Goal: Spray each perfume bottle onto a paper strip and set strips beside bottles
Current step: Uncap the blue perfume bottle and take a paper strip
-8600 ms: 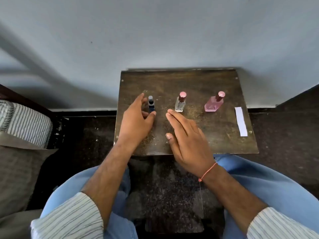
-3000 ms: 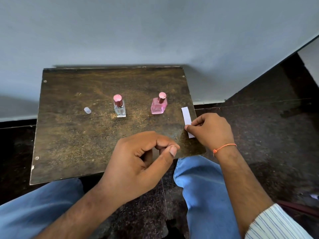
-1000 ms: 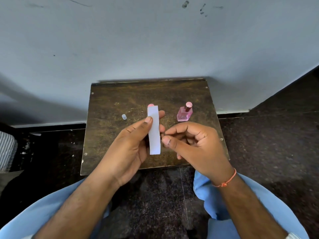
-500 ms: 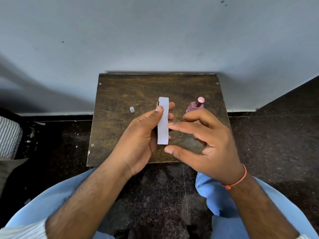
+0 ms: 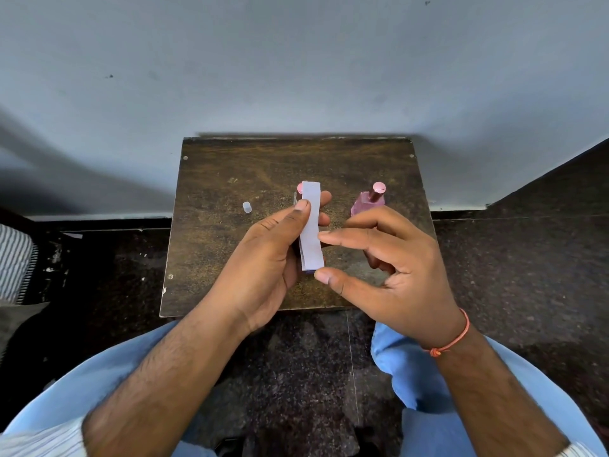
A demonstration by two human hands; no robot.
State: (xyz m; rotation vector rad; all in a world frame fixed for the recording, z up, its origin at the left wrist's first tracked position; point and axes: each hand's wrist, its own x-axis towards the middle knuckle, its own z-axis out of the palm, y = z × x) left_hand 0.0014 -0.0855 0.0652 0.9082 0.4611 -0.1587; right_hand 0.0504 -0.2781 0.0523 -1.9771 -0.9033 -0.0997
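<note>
A: How is the grip standing now?

B: The left hand is pinching the paper strip upright between thumb and fingers. Something small and dark is showing just under the strip's lower end; I think it is a bottle, but I cannot tell for sure. The right hand is hovering just beside the strip with fingers spread and relaxed, holding nothing.

A: And the bottles?

B: The pink bottle is standing capped on the surface, to the right. Behind the strip a pink cap is peeking out, so a second bottle is standing there, mostly hidden. A little clear cap is lying alone at the left.

A: So how far is the work?

B: I am judging it is near the beginning. No strip is lying beside any bottle. The spraying on this strip is not yet visible, and the two capped bottles are waiting.
</note>
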